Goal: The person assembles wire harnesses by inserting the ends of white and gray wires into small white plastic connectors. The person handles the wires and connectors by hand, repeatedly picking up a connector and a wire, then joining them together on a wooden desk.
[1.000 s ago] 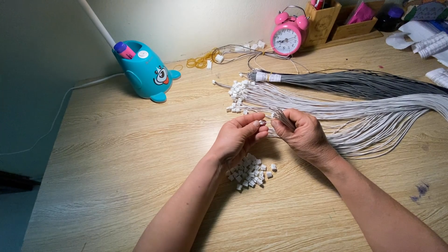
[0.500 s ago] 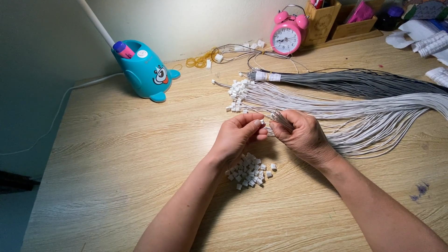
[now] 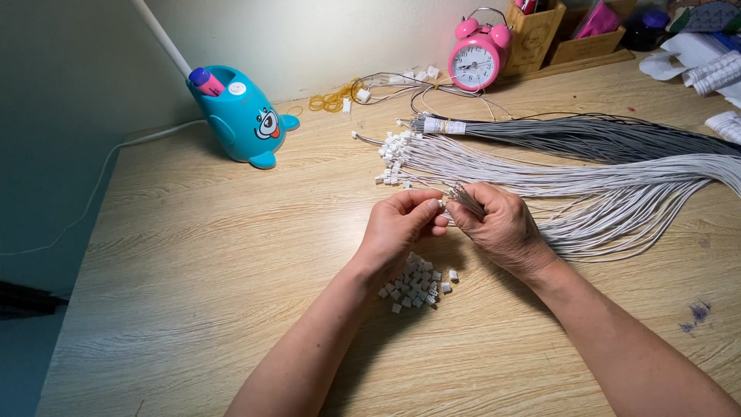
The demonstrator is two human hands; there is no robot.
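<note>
Near mid-desk, my left hand (image 3: 397, 228) pinches 1 small white connector (image 3: 441, 205); right hand (image 3: 502, 228) grips grey wire ends (image 3: 463, 197). Keep wire aligned w/ housing, push straight.

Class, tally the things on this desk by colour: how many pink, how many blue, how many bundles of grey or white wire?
Pink alarm clock: 1
Blue lamp base: 1
Dark grey wire bundle: 1
White wire bundle: 1
Total: 4

one head-worn view looks down and forward, close over the wooden desk (image 3: 193, 270).
</note>
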